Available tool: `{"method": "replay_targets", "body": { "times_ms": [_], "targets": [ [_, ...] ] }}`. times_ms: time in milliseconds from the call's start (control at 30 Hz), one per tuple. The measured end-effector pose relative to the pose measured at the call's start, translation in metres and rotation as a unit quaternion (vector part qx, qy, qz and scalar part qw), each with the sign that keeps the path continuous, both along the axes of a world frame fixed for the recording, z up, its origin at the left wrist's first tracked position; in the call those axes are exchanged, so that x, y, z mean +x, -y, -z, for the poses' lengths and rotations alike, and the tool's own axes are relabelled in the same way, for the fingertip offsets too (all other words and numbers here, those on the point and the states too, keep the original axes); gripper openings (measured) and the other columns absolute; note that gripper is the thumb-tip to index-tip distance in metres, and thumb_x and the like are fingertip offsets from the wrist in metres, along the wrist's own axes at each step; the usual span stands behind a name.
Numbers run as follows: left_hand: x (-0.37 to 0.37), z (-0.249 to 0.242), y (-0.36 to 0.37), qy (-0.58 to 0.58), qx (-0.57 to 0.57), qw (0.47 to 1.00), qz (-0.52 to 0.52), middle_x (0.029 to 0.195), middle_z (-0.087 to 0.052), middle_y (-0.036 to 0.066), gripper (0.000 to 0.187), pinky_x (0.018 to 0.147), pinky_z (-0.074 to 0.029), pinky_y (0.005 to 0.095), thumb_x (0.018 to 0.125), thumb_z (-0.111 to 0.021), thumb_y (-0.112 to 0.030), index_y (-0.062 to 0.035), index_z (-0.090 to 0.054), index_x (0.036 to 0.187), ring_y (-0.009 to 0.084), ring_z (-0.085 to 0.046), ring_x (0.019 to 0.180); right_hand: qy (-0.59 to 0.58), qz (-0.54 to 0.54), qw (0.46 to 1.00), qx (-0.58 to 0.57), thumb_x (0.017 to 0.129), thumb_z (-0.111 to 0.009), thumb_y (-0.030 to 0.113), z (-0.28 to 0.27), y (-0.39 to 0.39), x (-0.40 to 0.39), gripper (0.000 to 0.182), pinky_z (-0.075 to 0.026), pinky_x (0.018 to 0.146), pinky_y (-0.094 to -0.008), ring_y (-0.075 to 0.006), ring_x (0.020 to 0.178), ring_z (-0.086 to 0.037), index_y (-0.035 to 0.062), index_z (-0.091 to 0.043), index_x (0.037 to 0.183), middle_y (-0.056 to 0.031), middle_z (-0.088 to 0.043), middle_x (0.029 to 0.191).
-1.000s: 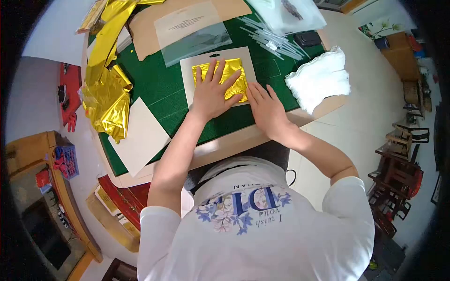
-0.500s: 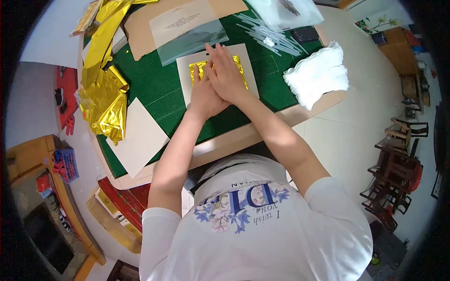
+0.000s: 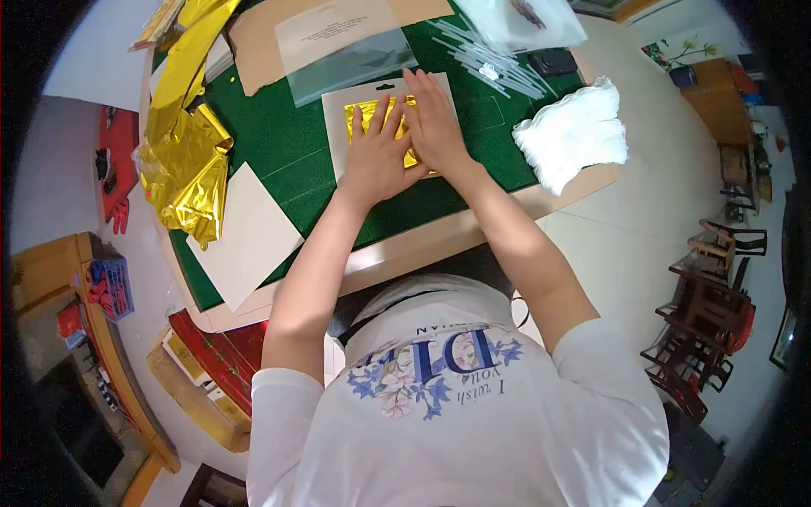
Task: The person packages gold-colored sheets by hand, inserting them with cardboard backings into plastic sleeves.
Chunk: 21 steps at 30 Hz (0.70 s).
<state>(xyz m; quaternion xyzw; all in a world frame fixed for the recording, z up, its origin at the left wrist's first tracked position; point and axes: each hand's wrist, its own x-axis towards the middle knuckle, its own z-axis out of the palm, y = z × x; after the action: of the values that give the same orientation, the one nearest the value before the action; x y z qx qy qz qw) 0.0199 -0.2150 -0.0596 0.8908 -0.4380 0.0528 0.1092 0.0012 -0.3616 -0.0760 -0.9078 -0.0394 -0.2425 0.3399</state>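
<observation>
Both hands lie on a square of gold foil (image 3: 362, 110) that sits on a pale card (image 3: 336, 127) with a hanging slot at its far edge. My left hand (image 3: 378, 160) is flat on the foil's left part with fingers spread. Beside it, my right hand (image 3: 437, 127) rests along the foil's right side, palm down and fingers stretched out. Its fingertips reach the card's far edge. The hands are next to each other, and they cover much of the foil's right half.
Crumpled gold foil (image 3: 187, 169) trails down the table's left side, near a blank pale card (image 3: 245, 232). Behind the work lies a clear plastic sleeve (image 3: 351, 68) on brown paper (image 3: 253, 51). White sticks (image 3: 498, 63), a black box (image 3: 552, 61) and white cloths (image 3: 574, 135) are at the right.
My right hand has moved off my left hand to the right side of the foil. My left hand has spread its fingers, and more of the foil and the card's slot now show.
</observation>
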Motion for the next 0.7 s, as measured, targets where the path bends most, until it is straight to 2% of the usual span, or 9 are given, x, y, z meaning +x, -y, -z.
{"method": "replay_targets", "body": {
  "times_ms": [100,133,167,233,267,333,500,567,700],
  "targets": [
    [-0.003,-0.004,0.001,-0.020,-0.023,1.000,-0.007,0.155,-0.027,0.014,0.072,0.113,-0.011,0.0630,0.085,-0.052,-0.065,-0.0276,-0.042,0.146,0.0348,-0.020,0.145,-0.025,-0.042,0.997,0.057,0.096,-0.044,0.009,-0.003,0.021,-0.007,0.050,-0.026,0.114,-0.0423,-0.0365,0.139,-0.032,0.0052,-0.036,0.144,-0.0197,-0.039,0.146],
    [-0.004,-0.002,0.000,-0.020,-0.026,0.999,-0.010,0.155,-0.027,0.014,0.072,0.113,-0.011,0.0630,0.085,-0.052,-0.065,-0.0276,-0.042,0.146,0.0348,-0.020,0.145,0.014,-0.008,0.998,0.057,0.094,-0.044,0.004,-0.009,0.026,-0.012,0.044,-0.039,0.104,-0.0380,-0.0328,0.125,-0.049,0.0056,-0.045,0.137,-0.0198,-0.051,0.133],
    [-0.004,-0.001,0.000,-0.010,-0.043,0.999,-0.007,0.155,-0.028,0.014,0.070,0.113,-0.013,0.0630,0.085,-0.053,-0.065,-0.0293,-0.042,0.145,0.0351,-0.021,0.145,0.013,-0.012,0.998,0.054,0.094,-0.044,0.004,-0.015,0.031,-0.021,0.044,-0.039,0.104,-0.0380,-0.0328,0.125,-0.049,0.0056,-0.045,0.137,-0.0198,-0.051,0.133],
    [-0.003,0.001,0.000,0.001,-0.064,0.998,-0.008,0.155,-0.028,0.014,0.069,0.112,-0.015,0.0629,0.085,-0.053,-0.065,-0.0310,-0.043,0.144,0.0355,-0.022,0.144,-0.085,0.073,0.989,0.092,0.093,-0.050,0.005,-0.026,0.043,-0.046,0.027,-0.048,0.084,-0.0330,-0.0268,0.097,-0.062,0.0057,-0.059,0.119,-0.0158,-0.062,0.107],
    [-0.003,0.002,0.000,-0.005,-0.046,0.999,-0.009,0.156,-0.027,0.014,0.069,0.113,-0.013,0.0625,0.086,-0.049,-0.067,-0.0328,-0.040,0.145,0.0344,-0.019,0.145,-0.085,0.069,0.990,0.089,0.093,-0.050,0.005,-0.025,0.050,-0.058,0.027,-0.048,0.084,-0.0330,-0.0268,0.097,-0.062,0.0057,-0.059,0.119,-0.0158,-0.062,0.107],
    [-0.002,0.003,-0.001,-0.011,-0.030,0.999,-0.013,0.157,-0.025,0.013,0.069,0.114,-0.010,0.0622,0.087,-0.044,-0.069,-0.0347,-0.037,0.147,0.0334,-0.016,0.147,-0.149,0.040,0.988,0.028,0.091,-0.057,0.006,-0.022,0.058,-0.078,0.012,-0.046,0.067,-0.0275,-0.0175,0.073,-0.059,0.0041,-0.065,0.100,-0.0089,-0.062,0.086],
    [-0.002,0.005,0.001,-0.003,-0.013,1.000,-0.015,0.157,-0.025,0.012,0.069,0.115,-0.009,0.0613,0.088,-0.041,-0.070,-0.0351,-0.036,0.147,0.0326,-0.015,0.147,-0.216,0.041,0.974,0.060,0.090,-0.062,0.009,-0.026,0.048,-0.093,0.011,-0.042,0.062,-0.0230,-0.0092,0.067,-0.052,0.0028,-0.067,0.098,-0.0035,-0.060,0.080],
    [-0.002,0.004,0.001,-0.004,-0.013,1.000,-0.016,0.157,-0.025,0.012,0.068,0.115,-0.009,0.0612,0.089,-0.041,-0.069,-0.0351,-0.036,0.147,0.0324,-0.015,0.147,-0.228,0.048,0.957,0.170,0.091,-0.062,0.010,-0.019,0.047,-0.090,0.012,-0.041,0.062,-0.0212,-0.0060,0.067,-0.050,0.0013,-0.066,0.099,0.0002,-0.058,0.077],
    [-0.002,0.004,0.001,-0.008,-0.008,1.000,-0.016,0.157,-0.025,0.011,0.065,0.115,-0.007,0.0610,0.091,-0.039,-0.067,-0.0357,-0.035,0.147,0.0320,-0.015,0.147,-0.243,0.024,0.948,0.205,0.089,-0.064,0.015,-0.015,0.048,-0.085,0.015,-0.047,0.062,-0.0279,-0.0165,0.069,-0.061,0.0026,-0.067,0.097,-0.0092,-0.066,0.084]
  ]
}}
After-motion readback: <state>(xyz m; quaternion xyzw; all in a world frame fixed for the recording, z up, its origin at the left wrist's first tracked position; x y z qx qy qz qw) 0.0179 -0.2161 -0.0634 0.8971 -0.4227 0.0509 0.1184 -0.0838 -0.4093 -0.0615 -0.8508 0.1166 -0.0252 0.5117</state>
